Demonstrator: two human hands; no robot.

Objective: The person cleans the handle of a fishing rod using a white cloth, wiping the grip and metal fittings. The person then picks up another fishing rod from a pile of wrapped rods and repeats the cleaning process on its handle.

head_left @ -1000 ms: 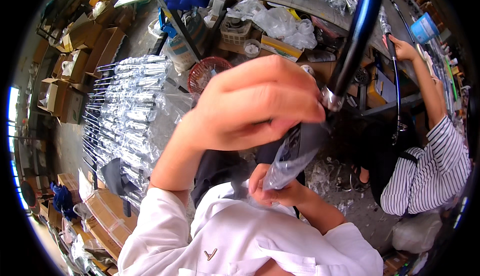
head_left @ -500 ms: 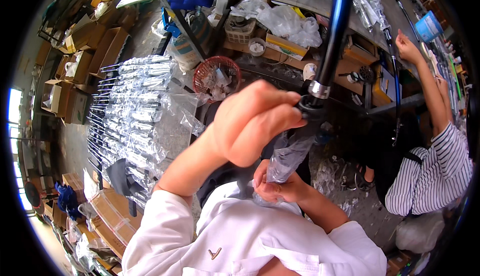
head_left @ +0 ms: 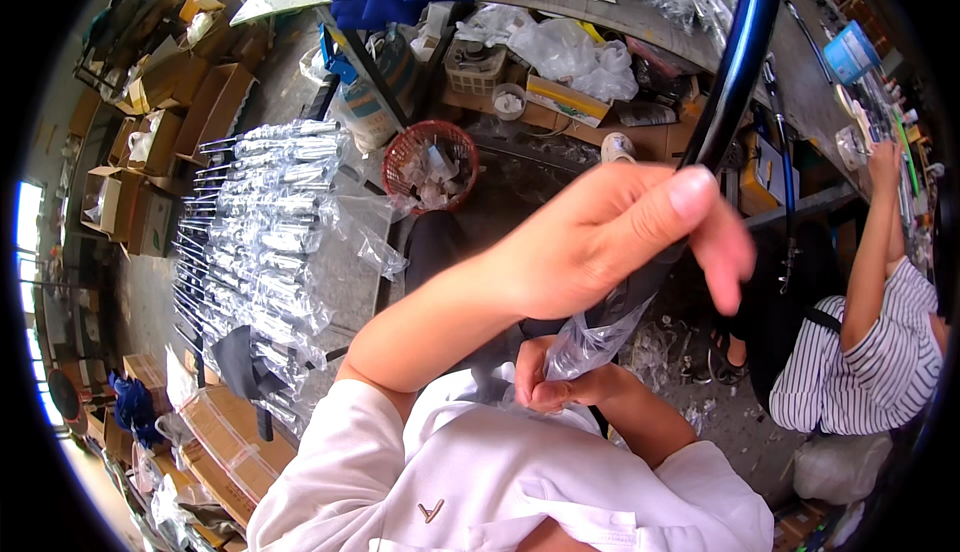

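Note:
A thick, glossy blue-and-black fishing rod (head_left: 740, 47) slants down from the upper right toward my chest. Clear plastic sleeve film (head_left: 600, 342) surrounds its lower part. My right hand (head_left: 565, 382) is closed around the gathered plastic at the lower end, close to my white shirt. Across the rod's middle, nearer to the camera, lies my left hand (head_left: 630, 237). Its thumb points up and right, and its fingers stretch apart beyond the rod, slightly blurred. That hand hides the part of the rod behind it; whether the palm touches the rod cannot be made out.
Many plastic-wrapped rods (head_left: 265, 212) lie stacked at left, near cardboard boxes (head_left: 215, 102). A red basket (head_left: 430, 157) of scraps stands ahead. To the right, a person in a striped shirt (head_left: 860, 352) reaches onto the workbench (head_left: 800, 102), beside a blue bucket (head_left: 850, 52).
My left hand has let go of the rod's fitting and moved right, its fingers spreading. The rod's upper part has swung right. The other person's hand has moved farther right over the bench.

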